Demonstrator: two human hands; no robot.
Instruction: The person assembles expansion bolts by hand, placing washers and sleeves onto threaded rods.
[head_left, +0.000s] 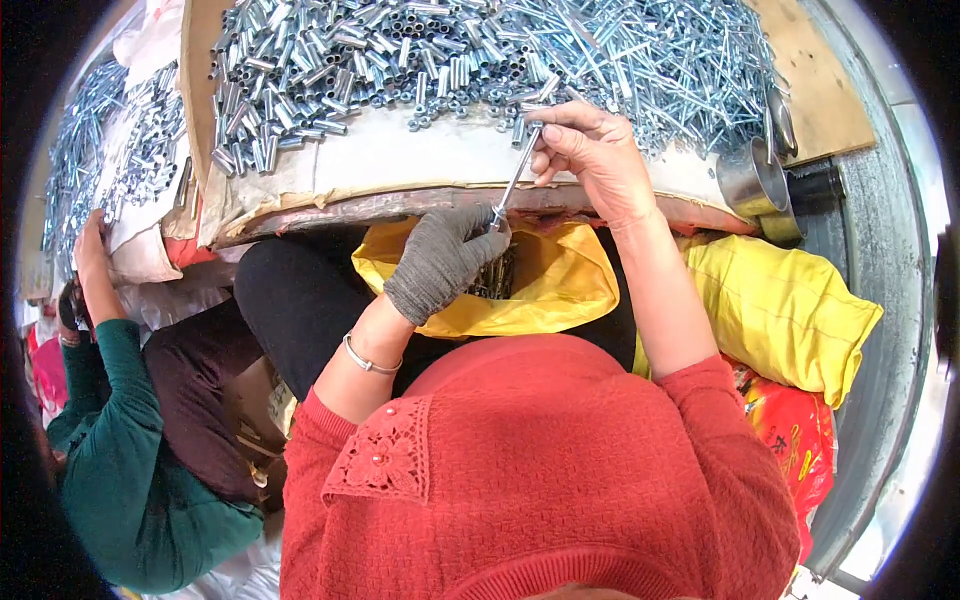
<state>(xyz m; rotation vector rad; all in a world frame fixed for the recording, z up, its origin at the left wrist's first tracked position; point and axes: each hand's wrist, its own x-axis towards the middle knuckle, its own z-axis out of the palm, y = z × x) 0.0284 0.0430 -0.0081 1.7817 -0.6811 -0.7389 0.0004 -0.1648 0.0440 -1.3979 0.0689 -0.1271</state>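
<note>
My left hand (440,262), in a grey knitted glove, grips the lower end of a slim metal bolt (517,175) over the near edge of the table. The bolt slants up and to the right. At its upper end, the thumb and fingertips of my bare right hand (595,160) are pinched together; whether they hold a small part there is too small to tell. Under my left hand an open yellow sack (575,300) sits in my lap, with dark metal pieces inside. Beyond my hands lie heaps of short metal sleeves (300,75), nuts (422,118) and long bolts (650,70).
A metal cup (755,180) stands at the table's right corner. Beside my right arm lie a folded yellow sack (790,300) and a red printed bag (800,430). To the left, a co-worker in a green sleeve (130,375) reaches to another heap of metal parts (140,140).
</note>
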